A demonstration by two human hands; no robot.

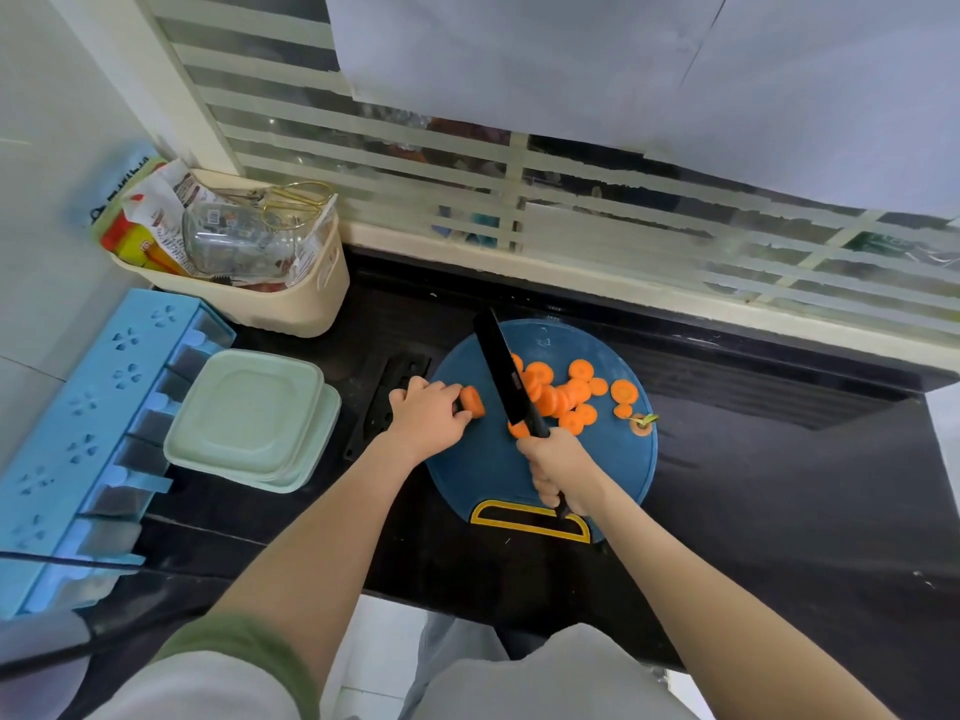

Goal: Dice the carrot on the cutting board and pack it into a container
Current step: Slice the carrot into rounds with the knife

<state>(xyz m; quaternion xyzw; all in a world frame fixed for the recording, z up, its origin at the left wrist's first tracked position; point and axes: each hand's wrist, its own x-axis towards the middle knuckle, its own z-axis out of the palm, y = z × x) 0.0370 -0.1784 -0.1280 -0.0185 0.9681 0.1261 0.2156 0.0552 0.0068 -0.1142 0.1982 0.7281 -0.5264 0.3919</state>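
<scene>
The left hand [428,413] has its fingers curled over the carrot stub [472,400] and holds it down on the blue cutting board [483,475]. The right hand [558,470] is closed around the handle of the black knife [501,371]. The stub lies just to the left of the blade, with its long axis going left to right, so across the blade, and its cut face looks toward the knife. The next cut, I judge, must fall between the fingertips and this face, where little room is left. On the other side of the blade lies the heap of carrot slices [561,394], round ones, not yet diced. The stacked pale green containers [249,418] stand on the dark worktop [753,459] to the left of the board, nearer to the left hand. Their lids are on, so what is inside cannot be seen. Behind them a beige basket [311,298] holds packets and a glass jar.
</scene>
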